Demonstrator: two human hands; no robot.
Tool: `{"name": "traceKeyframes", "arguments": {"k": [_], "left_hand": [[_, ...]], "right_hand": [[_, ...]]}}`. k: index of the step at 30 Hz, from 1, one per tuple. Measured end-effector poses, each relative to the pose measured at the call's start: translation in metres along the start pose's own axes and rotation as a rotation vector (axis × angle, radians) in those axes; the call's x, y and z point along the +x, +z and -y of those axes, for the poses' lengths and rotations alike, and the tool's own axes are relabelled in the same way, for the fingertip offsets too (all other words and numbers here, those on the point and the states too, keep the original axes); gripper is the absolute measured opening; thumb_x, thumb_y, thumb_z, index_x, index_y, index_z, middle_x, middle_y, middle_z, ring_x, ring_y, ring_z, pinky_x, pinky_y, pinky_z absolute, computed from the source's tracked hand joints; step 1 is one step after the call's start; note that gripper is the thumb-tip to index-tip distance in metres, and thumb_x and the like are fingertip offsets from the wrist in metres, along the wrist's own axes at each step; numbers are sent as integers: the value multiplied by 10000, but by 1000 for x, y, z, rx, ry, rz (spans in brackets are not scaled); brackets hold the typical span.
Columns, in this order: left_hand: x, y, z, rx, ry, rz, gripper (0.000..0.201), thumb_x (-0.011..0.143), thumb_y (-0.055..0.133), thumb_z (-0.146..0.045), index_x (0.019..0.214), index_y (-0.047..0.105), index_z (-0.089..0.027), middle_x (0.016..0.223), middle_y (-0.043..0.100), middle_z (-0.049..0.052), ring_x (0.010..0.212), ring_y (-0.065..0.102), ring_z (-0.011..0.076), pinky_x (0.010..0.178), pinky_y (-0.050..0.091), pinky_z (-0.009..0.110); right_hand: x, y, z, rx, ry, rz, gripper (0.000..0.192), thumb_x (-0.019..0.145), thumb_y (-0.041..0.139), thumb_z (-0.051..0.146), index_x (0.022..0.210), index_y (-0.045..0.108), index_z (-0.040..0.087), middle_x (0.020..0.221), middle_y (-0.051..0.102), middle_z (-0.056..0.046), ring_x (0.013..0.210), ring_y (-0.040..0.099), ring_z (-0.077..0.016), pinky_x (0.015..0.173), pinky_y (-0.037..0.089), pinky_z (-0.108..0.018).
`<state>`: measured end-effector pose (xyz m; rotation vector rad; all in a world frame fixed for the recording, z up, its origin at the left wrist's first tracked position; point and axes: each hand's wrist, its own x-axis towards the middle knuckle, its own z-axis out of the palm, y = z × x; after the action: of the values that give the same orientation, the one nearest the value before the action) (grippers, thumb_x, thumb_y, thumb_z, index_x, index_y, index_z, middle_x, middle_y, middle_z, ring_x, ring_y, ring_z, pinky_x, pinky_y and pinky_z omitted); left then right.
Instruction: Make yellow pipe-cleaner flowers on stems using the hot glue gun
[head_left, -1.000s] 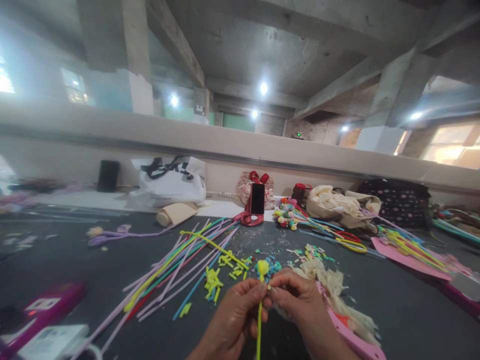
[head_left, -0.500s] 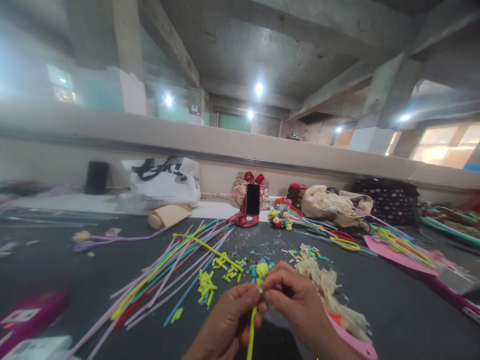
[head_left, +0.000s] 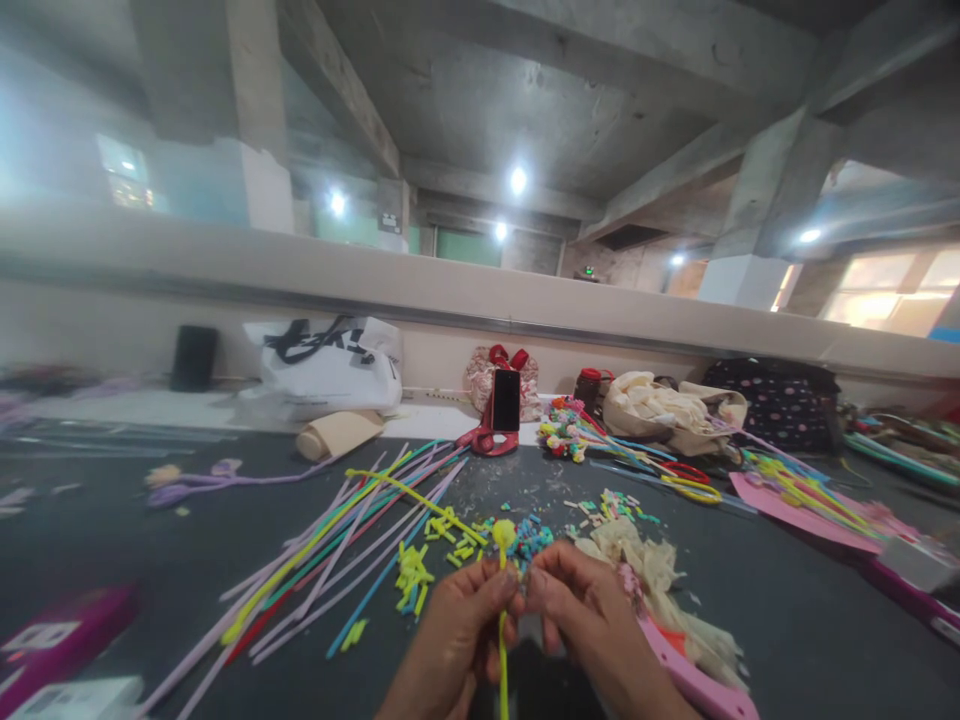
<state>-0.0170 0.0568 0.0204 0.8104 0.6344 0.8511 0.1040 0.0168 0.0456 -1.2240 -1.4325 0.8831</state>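
I pinch the yellow pipe cleaner (head_left: pixel 502 600) upright between my left hand (head_left: pixel 459 640) and right hand (head_left: pixel 581 625), fingertips closed just below its curled tip to steady it. It stands just nearer me than the cut scraps (head_left: pixel 457 545) on the dark surface (head_left: pixel 787 600).

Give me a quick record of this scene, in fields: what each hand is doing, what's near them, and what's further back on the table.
left hand: pinches the yellow pipe cleaner just below its curled tip
right hand: fingertips meet the left hand at the same stem
near the hands: cut bits in yellow and blue, a spread of long pipe cleaners, crumpled cream cloth
further back: phone upright on a red stand, white bag, finished flowers
surface: dark table
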Motion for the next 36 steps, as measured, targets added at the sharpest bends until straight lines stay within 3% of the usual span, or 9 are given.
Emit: {"name": "traceKeyframes", "arguments": {"k": [9, 15, 18, 23, 27, 29, 32, 34, 36], "left_hand": [[-1, 0, -1, 129, 51, -21, 264, 646, 622, -356, 543, 529, -132, 391, 496, -32, 272, 343, 20, 283, 242, 115], [1, 0, -6, 49, -42, 21, 263, 633, 645, -341, 529, 546, -120, 390, 490, -33, 288, 352, 13, 286, 248, 102], [3, -2, -4, 11, -88, 22, 243, 620, 663, -326, 554, 553, -119, 434, 515, -36, 301, 381, 14, 294, 273, 102], [2, -3, -1, 24, -93, 45, 225, 647, 642, -316, 587, 549, -121, 446, 527, -31, 302, 400, 21, 299, 293, 105], [2, -2, 1, 105, -54, 54, 231, 672, 614, -316, 571, 534, -124, 405, 517, -31, 268, 365, 17, 280, 256, 105], [2, -3, 1, 122, -75, 40, 245, 670, 615, -325, 560, 528, -124, 386, 502, -36, 261, 352, 12, 280, 246, 102], [5, -4, 2, 111, -128, 21, 267, 655, 628, -354, 563, 532, -122, 378, 489, -42, 266, 356, 11, 288, 253, 101], [5, -4, 2, 93, -129, 26, 273, 653, 630, -363, 569, 538, -119, 387, 491, -40, 278, 368, 12, 298, 263, 101], [6, -5, 2, 73, -109, 42, 276, 655, 629, -364, 572, 543, -116, 395, 491, -39, 291, 378, 11, 310, 271, 100]], "right_hand": [[8, 2, -7, -35, 105, 8, 319, 766, 500, 402, 577, 502, 145, 471, 471, 55, 310, 370, -35, 309, 240, -145], [6, -2, -4, -97, 103, 10, 255, 758, 519, 316, 560, 508, 157, 432, 434, 73, 328, 355, -45, 328, 258, -152], [5, -8, -4, -365, -64, 29, 218, 783, 505, 270, 604, 566, 161, 507, 524, 36, 427, 466, -81, 409, 326, -177], [2, -21, -3, -1042, -526, 112, 177, 820, 454, 145, 697, 573, 190, 674, 594, -16, 587, 546, -133, 505, 334, -228], [1, -25, -2, -1202, -659, 165, 196, 816, 433, 124, 691, 570, 186, 641, 587, -24, 539, 526, -142, 473, 311, -246], [1, -25, -3, -1045, -555, 109, 184, 814, 442, 146, 693, 575, 183, 652, 594, -23, 572, 543, -140, 504, 342, -236], [2, -22, -5, -587, -194, 12, 180, 810, 451, 223, 686, 572, 176, 576, 562, 14, 506, 536, -113, 470, 367, -205], [4, -19, -7, -286, 36, 17, 214, 813, 434, 293, 705, 569, 167, 536, 538, 35, 396, 483, -82, 372, 321, -177], [5, -16, -9, -84, 156, 45, 227, 801, 445, 342, 748, 566, 158, 562, 562, 33, 346, 445, -59, 315, 263, -155]]}}
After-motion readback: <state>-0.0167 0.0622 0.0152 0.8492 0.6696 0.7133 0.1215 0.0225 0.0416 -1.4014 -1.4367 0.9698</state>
